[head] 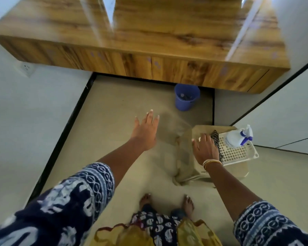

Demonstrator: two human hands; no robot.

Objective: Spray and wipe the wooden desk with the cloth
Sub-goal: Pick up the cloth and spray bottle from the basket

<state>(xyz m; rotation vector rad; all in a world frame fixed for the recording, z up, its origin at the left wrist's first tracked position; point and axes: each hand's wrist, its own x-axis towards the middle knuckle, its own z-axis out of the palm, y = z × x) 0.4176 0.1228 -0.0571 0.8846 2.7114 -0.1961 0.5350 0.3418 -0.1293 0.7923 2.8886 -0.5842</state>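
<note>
Still at the fetching stage: right hand (205,150) reaches onto the striped cloth (216,139) in the basket (238,153) at right, grip hard to tell. Spray bottle (238,137) beside it. Left hand (145,132) spread wide, empty. Desk (132,32) up top, unwiped. Next, I reckon: grab both.

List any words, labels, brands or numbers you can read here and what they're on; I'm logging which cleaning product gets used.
None can be read.
Spray bottle in the white basket: no label text shows on it.
Blue bucket: no print visible.
Wooden desk: small pale purple marks on its front edge, too blurred to tell whether they are stickers or text.
Striped cloth and sleeves: pattern only, no lettering.
</note>
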